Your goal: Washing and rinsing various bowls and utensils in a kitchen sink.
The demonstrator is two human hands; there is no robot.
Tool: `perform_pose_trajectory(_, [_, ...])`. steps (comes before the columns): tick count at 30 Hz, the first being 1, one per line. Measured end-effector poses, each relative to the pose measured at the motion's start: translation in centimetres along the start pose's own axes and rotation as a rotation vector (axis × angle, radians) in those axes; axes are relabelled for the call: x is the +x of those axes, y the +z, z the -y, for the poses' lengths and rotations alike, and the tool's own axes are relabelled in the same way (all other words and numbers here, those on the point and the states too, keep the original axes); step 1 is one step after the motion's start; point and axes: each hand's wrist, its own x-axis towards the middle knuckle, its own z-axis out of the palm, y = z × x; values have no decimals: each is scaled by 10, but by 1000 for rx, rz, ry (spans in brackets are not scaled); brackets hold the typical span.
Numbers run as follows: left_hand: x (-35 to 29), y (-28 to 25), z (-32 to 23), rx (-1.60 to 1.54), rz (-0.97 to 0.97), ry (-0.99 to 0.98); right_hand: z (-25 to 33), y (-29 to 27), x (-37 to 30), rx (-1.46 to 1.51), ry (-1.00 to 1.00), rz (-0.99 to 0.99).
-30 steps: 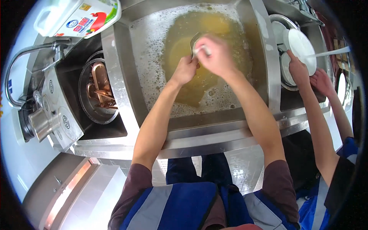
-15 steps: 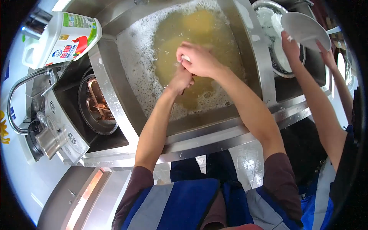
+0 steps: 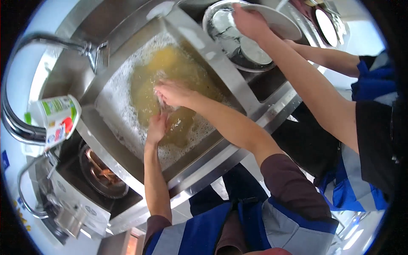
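Over a steel sink (image 3: 221,146) of foamy, yellowish water, both of my hands are close together at the water's surface. My right hand (image 3: 173,93) is closed, its fingers curled around something whitish that blurs into the splashing water. Just below it and nearer to me, my left hand (image 3: 158,126) is closed too, and what it grips is hidden. A yellow shape (image 3: 165,58) shows under the water at the far side, too murky to name. White suds (image 3: 111,102) lie along the sink's left side.
At left stand a white detergent jug (image 3: 59,119), a curved faucet (image 3: 63,40) and a side basin with a dark round bowl (image 3: 114,192) of copper-coloured utensils (image 3: 100,168). At right, a co-worker's hand (image 3: 250,21) holds a pale dish (image 3: 276,22) over a metal bowl (image 3: 208,25) of white dishes.
The view has turned and shifted, so the sink now appears tilted and farther left. My hands have gone down to the water, which splashes around them. The co-worker still holds the pale dish.
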Motion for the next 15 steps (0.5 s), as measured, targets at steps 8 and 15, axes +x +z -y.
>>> perform_pose_trajectory(8, [-75,-23,-58,788,-457,291,-8,-52,-4,-275,333,-271])
perform_pose_trajectory(15, [-58,-22,-146,1022,-587,183,-23,-51,-5,-202,417,-239])
